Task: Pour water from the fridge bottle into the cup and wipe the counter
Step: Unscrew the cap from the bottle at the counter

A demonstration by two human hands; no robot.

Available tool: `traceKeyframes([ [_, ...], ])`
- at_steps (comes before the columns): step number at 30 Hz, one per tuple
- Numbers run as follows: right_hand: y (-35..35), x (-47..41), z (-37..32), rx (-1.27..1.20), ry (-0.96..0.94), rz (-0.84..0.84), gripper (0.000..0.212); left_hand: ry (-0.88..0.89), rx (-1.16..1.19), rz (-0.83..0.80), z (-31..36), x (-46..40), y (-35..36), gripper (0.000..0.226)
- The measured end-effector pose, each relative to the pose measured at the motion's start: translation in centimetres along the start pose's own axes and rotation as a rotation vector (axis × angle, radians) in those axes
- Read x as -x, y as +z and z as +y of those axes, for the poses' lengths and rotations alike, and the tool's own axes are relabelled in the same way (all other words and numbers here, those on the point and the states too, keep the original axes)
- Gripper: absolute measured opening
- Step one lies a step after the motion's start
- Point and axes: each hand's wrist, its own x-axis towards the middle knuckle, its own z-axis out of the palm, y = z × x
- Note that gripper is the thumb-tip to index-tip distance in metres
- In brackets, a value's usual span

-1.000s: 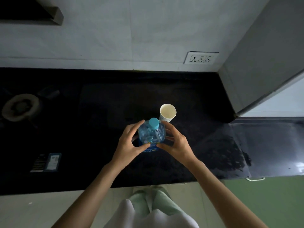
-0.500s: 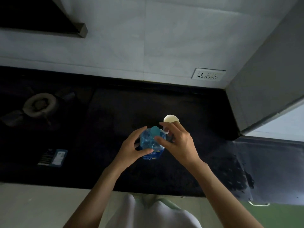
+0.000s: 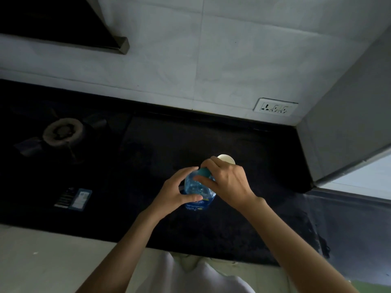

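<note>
Bottle (image 3: 197,192) stands in left grip (image 3: 176,192) — right grip (image 3: 227,181) pinches its cap (image 3: 204,172).

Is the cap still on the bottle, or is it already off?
Still on. The teal cap sits on the bottle top; the right hand pinches it, the left hand holds the bottle.

The scene is dim, with soft daylight entering from the right, so the pale tiled wall (image 3: 222,60) reads grey-blue, the black stone worktop (image 3: 169,140) swallows detail in shadow with a faint sheen at its right end, and straight edges bow from wide-angle distortion.
</note>
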Motion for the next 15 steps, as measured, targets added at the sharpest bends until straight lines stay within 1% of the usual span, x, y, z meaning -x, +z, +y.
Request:
traceKeyframes([
  [2,0.0,-0.2,0.4,0.059,-0.088,-0.015,0.035,0.004,-0.007,0.001,0.0,0.0,0.0,0.073],
  [8,-0.1,-1.1,1.5,0.080,-0.260,-0.040,0.036,0.017,0.002,0.002,0.1,-0.2,-0.1,0.071],
  [11,-0.3,-1.5,1.9,0.106,-0.337,-0.098,0.037,0.015,-0.002,0.004,0.0,-0.3,-0.1,0.073],
  [13,-0.3,-1.7,2.2,0.116,-0.333,-0.148,0.042,0.015,-0.003,0.002,-0.1,-0.3,-0.1,0.073],
  [15,-0.2,-1.6,2.3,0.090,-0.276,-0.168,0.044,0.018,-0.004,0.002,0.0,-0.3,-0.1,0.072],
])
